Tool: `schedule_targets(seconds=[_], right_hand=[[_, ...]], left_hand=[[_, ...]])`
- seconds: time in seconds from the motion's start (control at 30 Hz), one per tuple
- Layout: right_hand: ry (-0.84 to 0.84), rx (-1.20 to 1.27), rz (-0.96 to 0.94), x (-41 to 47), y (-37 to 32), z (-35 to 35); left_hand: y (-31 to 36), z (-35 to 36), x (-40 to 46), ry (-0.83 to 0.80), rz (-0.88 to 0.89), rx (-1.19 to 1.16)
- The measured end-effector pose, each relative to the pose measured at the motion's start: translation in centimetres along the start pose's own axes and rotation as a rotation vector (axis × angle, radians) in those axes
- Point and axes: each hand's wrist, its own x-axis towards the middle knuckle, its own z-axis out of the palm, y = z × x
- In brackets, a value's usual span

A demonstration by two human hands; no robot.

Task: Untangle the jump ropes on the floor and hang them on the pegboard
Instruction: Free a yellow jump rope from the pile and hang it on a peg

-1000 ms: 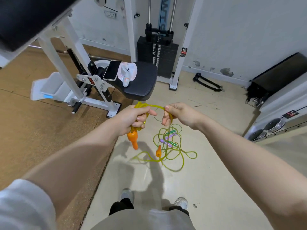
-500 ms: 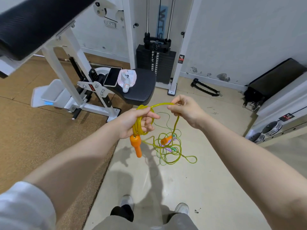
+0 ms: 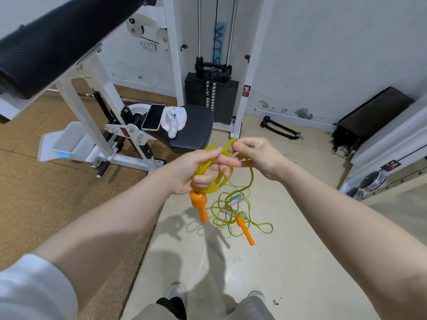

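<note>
Yellow rope (image 3: 249,174) coils in left hand (image 3: 196,172), loop pinched by right hand (image 3: 256,155), 2 orange handles (image 3: 199,205) dangling

The pale, smooth floor (image 3: 288,262) carries a loose tangle of thin green jump rope (image 3: 240,218) with a slim orange plastic handle (image 3: 245,229) lying among it.

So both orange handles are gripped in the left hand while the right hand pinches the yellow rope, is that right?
Not quite. The head view shows only one orange handle hanging below the left hand; the second orange handle dangles free lower down. The right hand does pinch the yellow rope.
</note>
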Motion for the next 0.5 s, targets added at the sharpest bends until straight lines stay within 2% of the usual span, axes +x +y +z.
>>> schedule_targets(seconds=[0.13, 0.23, 0.3, 0.37, 0.5], right_hand=[[0.002, -0.118, -0.077, -0.2, -0.3, 1.8], [-0.071, -0.279, -0.010, -0.3, 0.3, 2.4], [-0.171, -0.331, 0.096, -0.8, 1.4, 2.1], [-0.290, -0.377, 0.190, -1.5, 2.9, 1.6], [-0.430, -0.406, 0.363, -2.8, 3.7, 1.4]], left_hand=[[0.5, 0.0, -0.2, -0.317, -0.014, -0.016], [0.9, -0.4, 0.2, -0.585, 0.061, -0.325], [1.4, -0.5, 0.0, -0.646, 0.147, -0.524], [2.3, -0.6, -0.4, -0.535, 0.281, -0.579], [2.9, -2.5, -0.1, 0.132, 0.541, -0.571]])
